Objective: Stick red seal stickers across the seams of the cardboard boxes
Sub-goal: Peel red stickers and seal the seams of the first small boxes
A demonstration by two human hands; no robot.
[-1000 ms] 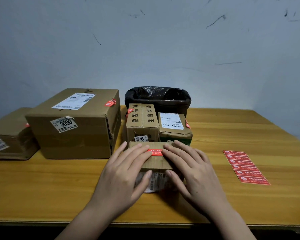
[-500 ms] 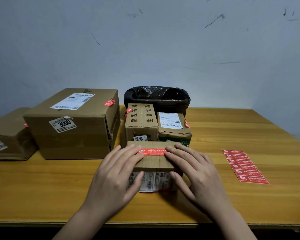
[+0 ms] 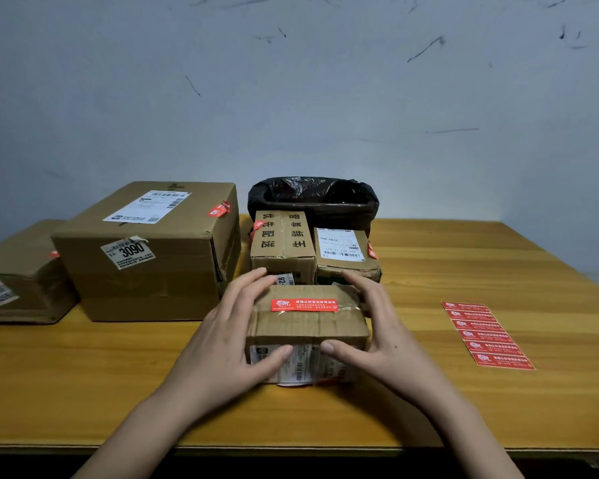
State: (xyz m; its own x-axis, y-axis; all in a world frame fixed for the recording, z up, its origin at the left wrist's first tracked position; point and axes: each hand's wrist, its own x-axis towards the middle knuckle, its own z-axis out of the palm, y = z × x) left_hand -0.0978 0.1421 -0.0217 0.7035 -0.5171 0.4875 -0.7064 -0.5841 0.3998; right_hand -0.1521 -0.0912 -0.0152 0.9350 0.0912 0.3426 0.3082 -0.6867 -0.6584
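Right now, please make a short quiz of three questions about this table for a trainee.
1. True or false: a red sticker already lies on top of the small box.
2. What touches the small box? A) left hand only B) right hand only C) both hands
3. On which side of the small box does the sticker sheet lie?

Key: 1 true; 2 C; 3 the right side.

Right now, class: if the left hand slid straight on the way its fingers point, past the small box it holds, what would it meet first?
Probably the printed box just behind the small box: the left hand's fingers point up and right, toward its lower front. Depth is hard to judge.
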